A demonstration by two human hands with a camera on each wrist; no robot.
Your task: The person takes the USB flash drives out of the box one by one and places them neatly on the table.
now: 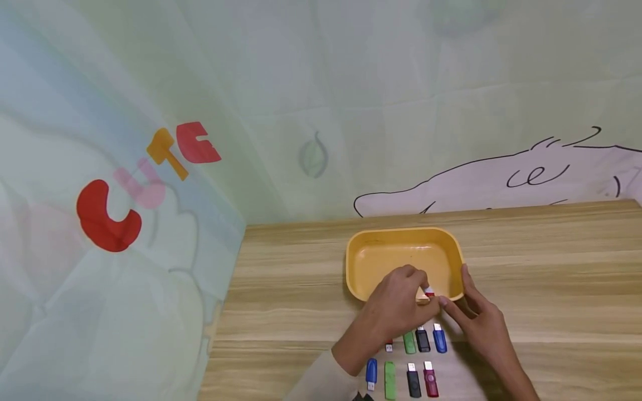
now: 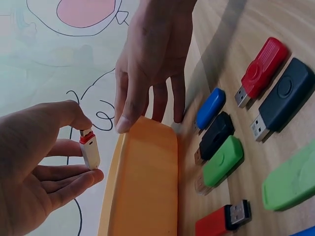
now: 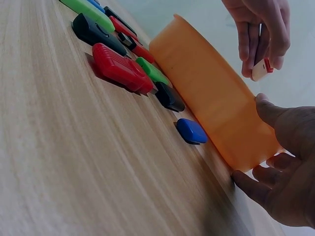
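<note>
In the head view my left hand (image 1: 396,303) hovers over the near side of a yellow plastic basin (image 1: 353,262). Between its thumb and fingers it pinches a small white USB stick (image 2: 90,151) with a red band and a metal plug. My right hand (image 1: 484,328) grips the basin's near right corner, thumb (image 3: 268,109) at the rim and fingers spread along the outer wall. Several USB sticks lie in rows on the table before the basin, among them a blue one (image 1: 439,338), a black one (image 1: 423,340) and a green one (image 1: 409,342).
Nearer to me lie more sticks: a blue one (image 1: 371,372), a green one (image 1: 389,381), a black one (image 1: 413,383) and a dark red one (image 1: 431,381). The wood-grain table (image 1: 567,289) meets printed cloth (image 1: 281,167) at the back and left.
</note>
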